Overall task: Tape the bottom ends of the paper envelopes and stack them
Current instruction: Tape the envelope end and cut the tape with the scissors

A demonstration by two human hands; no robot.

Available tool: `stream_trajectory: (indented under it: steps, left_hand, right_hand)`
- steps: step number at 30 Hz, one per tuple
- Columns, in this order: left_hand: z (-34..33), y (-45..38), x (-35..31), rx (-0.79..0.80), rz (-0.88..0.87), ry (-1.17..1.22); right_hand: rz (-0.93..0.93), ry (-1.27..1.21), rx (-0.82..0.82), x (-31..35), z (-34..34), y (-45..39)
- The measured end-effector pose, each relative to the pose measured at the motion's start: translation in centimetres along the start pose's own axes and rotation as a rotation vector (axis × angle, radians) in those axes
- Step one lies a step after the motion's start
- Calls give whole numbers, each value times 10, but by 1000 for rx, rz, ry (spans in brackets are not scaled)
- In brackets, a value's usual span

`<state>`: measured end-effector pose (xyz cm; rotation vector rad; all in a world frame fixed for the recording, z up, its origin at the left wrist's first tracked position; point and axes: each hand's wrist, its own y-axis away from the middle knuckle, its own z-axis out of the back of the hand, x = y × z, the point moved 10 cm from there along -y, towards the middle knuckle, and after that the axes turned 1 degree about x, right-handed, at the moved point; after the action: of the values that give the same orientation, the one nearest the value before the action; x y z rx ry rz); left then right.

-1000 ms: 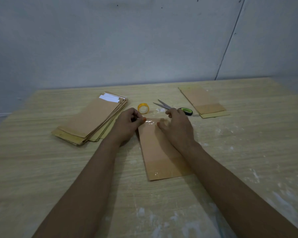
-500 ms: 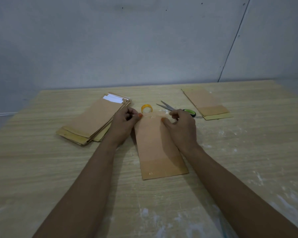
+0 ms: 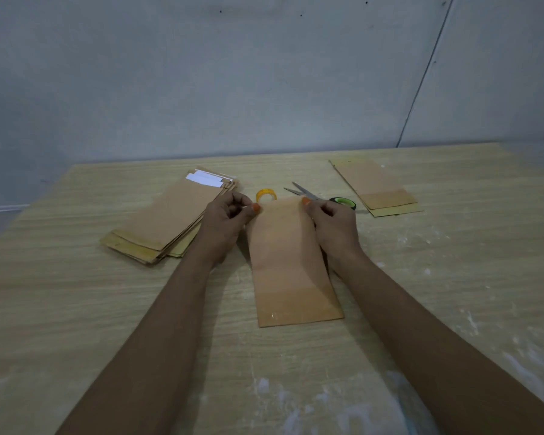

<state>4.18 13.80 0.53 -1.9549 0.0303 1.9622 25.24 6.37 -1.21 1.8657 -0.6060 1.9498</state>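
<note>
- my left hand (image 3: 225, 222) and right hand (image 3: 333, 226) each pinch the envelope (image 3: 291, 265) at its far corners
- uneven pull could crease it or bump the scissors (image 3: 308, 194) just past my right hand

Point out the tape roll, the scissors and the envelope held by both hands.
tape roll (image 3: 266, 194), head view, on its yellow rim.
scissors (image 3: 305, 193), head view, on the metal blades.
envelope (image 3: 288, 262), head view, on the middle of its brown face.
</note>
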Motion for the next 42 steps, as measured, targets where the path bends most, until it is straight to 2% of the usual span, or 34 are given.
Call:
stream_trajectory:
  steps: [5,13,21,28,32,34,38,42]
  left_hand:
    - [-2,1,-3,9,-11,-2]
    - [-9,4,0,37,51,25]
    - [-6,5,-4,-47,11,34]
    - [-20,8,-7,-55,34,79]
    - [-21,9,-11,-112,29,94]
    - [-19,9,-13,-167,22,105]
    - [-22,3,-17,-266,28,151]
    - [-24,-3,-22,-366,45,202]
  right_hand:
    - [-84,-113,29,-7,-2,-2]
    - [-59,-111,-44,-1,10,-4]
    - [-14,-70,1,7,11,-3]
    - [-71,-238,19,11,14,0]
    - [-66,-265,41,17,19,1]
    - [60,-87,11,27,29,-2]
    - [434,385,-5,59,31,5]
    - [545,703,9,65,22,14]
